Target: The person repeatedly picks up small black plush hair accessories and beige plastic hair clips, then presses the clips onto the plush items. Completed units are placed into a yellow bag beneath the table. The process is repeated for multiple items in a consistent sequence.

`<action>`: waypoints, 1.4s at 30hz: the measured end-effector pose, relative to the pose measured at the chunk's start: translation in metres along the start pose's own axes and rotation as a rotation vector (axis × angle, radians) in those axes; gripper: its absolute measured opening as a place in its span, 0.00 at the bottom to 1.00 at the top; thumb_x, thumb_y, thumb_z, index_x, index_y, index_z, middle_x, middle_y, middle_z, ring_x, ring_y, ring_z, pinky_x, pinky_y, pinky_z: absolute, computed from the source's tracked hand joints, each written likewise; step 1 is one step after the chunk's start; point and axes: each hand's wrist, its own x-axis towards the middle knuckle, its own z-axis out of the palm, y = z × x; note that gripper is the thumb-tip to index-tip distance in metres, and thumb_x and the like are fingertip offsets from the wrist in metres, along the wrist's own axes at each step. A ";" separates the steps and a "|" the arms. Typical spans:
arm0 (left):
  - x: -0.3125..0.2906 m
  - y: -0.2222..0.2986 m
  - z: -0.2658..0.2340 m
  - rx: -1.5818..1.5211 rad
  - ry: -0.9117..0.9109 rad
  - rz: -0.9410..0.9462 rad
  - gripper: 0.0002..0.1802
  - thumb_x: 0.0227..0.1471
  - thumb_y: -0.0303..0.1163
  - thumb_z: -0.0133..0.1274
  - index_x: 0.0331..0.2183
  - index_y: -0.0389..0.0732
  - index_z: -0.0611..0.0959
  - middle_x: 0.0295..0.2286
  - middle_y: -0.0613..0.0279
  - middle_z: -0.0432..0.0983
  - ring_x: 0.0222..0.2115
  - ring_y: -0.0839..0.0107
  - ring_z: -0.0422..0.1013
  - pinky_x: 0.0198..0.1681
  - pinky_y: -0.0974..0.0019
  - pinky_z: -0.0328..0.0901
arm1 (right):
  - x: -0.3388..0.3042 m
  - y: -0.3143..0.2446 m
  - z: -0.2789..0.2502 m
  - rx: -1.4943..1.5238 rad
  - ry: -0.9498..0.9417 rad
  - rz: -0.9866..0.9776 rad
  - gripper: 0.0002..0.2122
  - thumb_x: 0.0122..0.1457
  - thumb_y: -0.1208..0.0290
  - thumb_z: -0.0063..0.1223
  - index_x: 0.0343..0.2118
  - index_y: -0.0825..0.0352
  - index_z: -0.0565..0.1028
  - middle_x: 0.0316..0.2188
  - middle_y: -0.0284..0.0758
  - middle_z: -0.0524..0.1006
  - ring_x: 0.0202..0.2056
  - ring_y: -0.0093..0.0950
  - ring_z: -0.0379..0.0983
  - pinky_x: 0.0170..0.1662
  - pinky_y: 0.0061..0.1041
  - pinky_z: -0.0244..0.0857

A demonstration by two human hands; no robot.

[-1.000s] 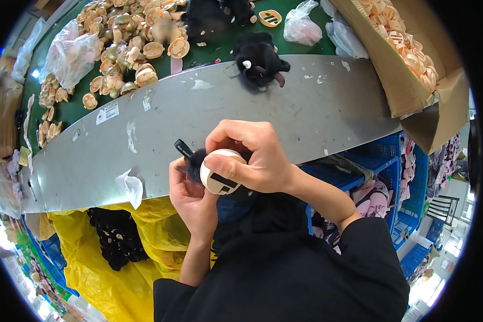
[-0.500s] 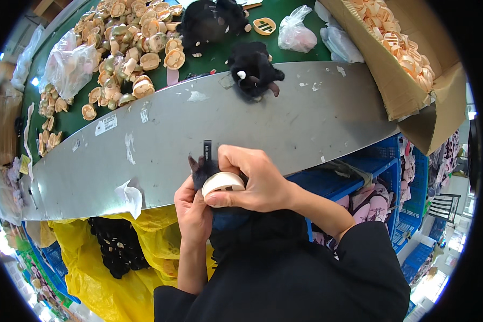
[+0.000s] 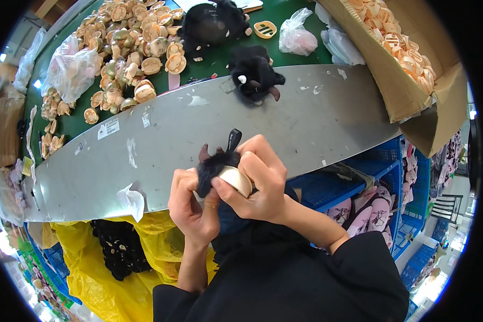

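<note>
Both my hands hold a small black plush toy (image 3: 216, 164) with a black loop on top, just over the near edge of the grey metal table (image 3: 198, 134). My right hand (image 3: 255, 182) presses a round cream face piece (image 3: 237, 180) against the plush, thumb and fingers around its rim. My left hand (image 3: 190, 206) cups the plush from the left and below. Another black plush toy (image 3: 255, 75) lies on the table's far side, apart from my hands.
Several tan round face pieces (image 3: 129, 48) are heaped on the green surface (image 3: 209, 59) behind. A cardboard box (image 3: 408, 64) of more pieces stands at right. A yellow bag (image 3: 107, 257) with black plush sits below left; blue crates (image 3: 359, 188) at right.
The plush and face piece turned in my hands: the printed face, seen a second ago, now points away and only the cream rim shows. My hands stayed over the table edge.
</note>
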 end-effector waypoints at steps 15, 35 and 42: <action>-0.009 -0.023 0.016 0.171 0.083 -0.006 0.08 0.51 0.20 0.60 0.32 0.34 0.76 0.28 0.55 0.68 0.28 0.61 0.65 0.30 0.64 0.63 | -0.020 0.019 0.025 0.113 -0.121 0.260 0.06 0.60 0.75 0.39 0.37 0.70 0.67 0.30 0.42 0.69 0.27 0.36 0.67 0.33 0.33 0.65; 0.017 -0.036 0.039 0.066 -0.003 0.083 0.14 0.40 0.15 0.59 0.33 0.33 0.75 0.28 0.48 0.69 0.29 0.47 0.68 0.32 0.54 0.65 | 0.007 0.038 0.017 0.143 -0.090 0.596 0.17 0.73 0.65 0.37 0.26 0.68 0.66 0.24 0.29 0.65 0.29 0.20 0.60 0.32 0.23 0.56; 0.000 -0.031 0.042 0.005 0.079 0.041 0.14 0.45 0.18 0.58 0.36 0.34 0.73 0.32 0.46 0.65 0.33 0.42 0.67 0.33 0.52 0.64 | 0.000 0.067 0.028 0.095 0.079 0.661 0.21 0.74 0.59 0.38 0.23 0.64 0.60 0.22 0.24 0.57 0.26 0.16 0.52 0.29 0.20 0.50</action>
